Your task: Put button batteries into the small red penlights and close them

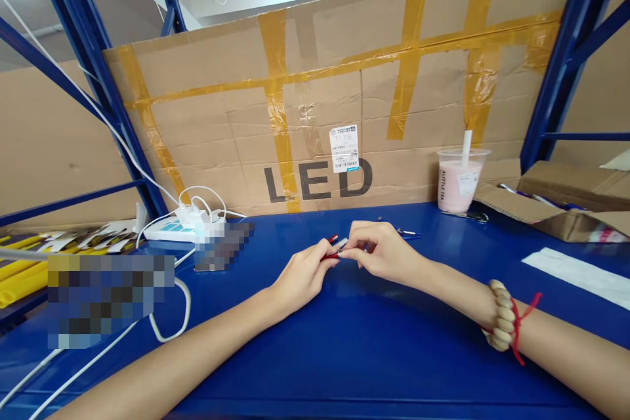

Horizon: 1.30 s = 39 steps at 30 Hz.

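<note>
My left hand [308,275] is closed, with thumb and fingers pinching slim dark-red pieces that look like parts of a red pen [333,239]. A pale, whitish tip shows beside them. From the right, my right hand [377,246] meets it, thumb and forefinger pinched at the end of the red piece; its exact grip is partly hidden by the fingers. Both hands are just above the blue tabletop. Behind my right hand lie small blue and metallic pen-like parts [409,234]. A beaded bracelet [502,316] and red string circle my right wrist.
Cardboard [221,144] marked LED stands along the back. A lidded cup of pink drink [459,180] is at the back right, near an open carton [581,200] and a white strip [581,273]. On the left are a power strip [170,230], white cables [186,315] and blurred items.
</note>
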Motion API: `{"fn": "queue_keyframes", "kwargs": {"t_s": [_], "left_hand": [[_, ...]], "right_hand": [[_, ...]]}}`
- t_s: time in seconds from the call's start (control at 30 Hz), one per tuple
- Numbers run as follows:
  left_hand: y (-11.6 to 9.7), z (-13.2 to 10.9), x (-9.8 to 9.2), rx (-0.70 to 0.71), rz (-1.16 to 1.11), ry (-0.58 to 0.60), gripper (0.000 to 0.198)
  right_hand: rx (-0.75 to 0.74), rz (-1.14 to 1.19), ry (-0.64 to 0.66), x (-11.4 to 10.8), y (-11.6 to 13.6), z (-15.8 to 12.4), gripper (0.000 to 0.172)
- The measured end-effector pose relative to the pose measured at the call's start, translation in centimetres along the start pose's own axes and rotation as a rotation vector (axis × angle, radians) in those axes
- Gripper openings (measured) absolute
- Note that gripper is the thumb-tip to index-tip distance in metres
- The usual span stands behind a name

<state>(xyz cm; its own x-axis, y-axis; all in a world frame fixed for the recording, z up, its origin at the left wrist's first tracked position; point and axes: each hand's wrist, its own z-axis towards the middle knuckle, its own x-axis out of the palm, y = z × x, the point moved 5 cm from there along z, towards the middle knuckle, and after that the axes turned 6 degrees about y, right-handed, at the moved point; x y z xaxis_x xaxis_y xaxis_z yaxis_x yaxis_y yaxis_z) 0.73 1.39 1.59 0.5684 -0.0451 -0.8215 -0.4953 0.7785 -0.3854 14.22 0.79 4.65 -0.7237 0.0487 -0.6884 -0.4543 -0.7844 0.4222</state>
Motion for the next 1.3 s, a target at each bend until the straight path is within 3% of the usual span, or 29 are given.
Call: {"fn": "queue_keyframes", "kwargs": {"t_s": [0.3, 0.6, 0.73, 0.87, 0.97, 1.13, 1.3], "left_hand": [[-0.4, -0.1, -0.3, 0.074, 0.064, -0.055, 0.013], [0.0, 0.6, -0.1, -0.018, 0.013, -0.014, 0.017], [0.2, 0.8, -0.4, -0.072, -0.011, -0.019, 0.017], [0.7, 0.8, -0.6, -0.113, -0.027, -0.016, 0.018], [0.8, 0.8, -0.5, -0.109, -0.011, -0.001, 0.02], [0.2, 0.7, -0.1, -0.074, 0.014, 0.069, 0.022], [-0.3, 0.7, 0.1, -0.029, 0.01, 0.114, 0.022]], "right_hand": [[0.462, 0.432, 0.142, 1.6, -1.7, -0.3, 0.028], [0.512, 0.36, 0.215, 1.4, -3.2, -0.3, 0.034], [0.4, 0.111, 0.153, 0.7, -3.2, -0.2, 0.033], [0.13, -0.361, -0.02, -0.6, -2.0, -0.1, 0.027], [-0.042, -0.579, -0.065, -0.5, -1.4, -0.3, 0.026], [-0.272, -0.714, -0.022, -0.1, -0.8, -0.4, 0.025], [-0.348, -0.767, 0.041, -0.5, 0.0, -0.3, 0.03]]}}
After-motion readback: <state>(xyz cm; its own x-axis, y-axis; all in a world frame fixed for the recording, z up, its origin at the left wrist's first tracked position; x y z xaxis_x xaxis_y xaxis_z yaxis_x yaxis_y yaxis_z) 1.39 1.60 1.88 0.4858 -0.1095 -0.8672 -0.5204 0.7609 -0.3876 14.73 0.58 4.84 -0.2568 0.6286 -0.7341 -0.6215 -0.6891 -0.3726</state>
